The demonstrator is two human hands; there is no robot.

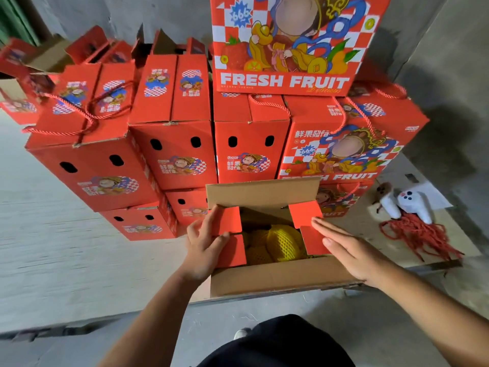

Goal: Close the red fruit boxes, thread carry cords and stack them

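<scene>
Stacked red boxes (172, 144) stood far; the open box (267, 276) sat nearest, fruit (280, 242) showing. Left hand (203, 245) pinched the left flap (230, 221); right hand (352, 250), fingers straight, pressed the right flap (307, 213). Judgement: fold both inward evenly. Cords (415, 237) lay right.

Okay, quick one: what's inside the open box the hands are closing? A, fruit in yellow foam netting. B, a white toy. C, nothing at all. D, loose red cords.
A: between the red side flaps, the open box shows the fruit in yellow foam netting.
</scene>
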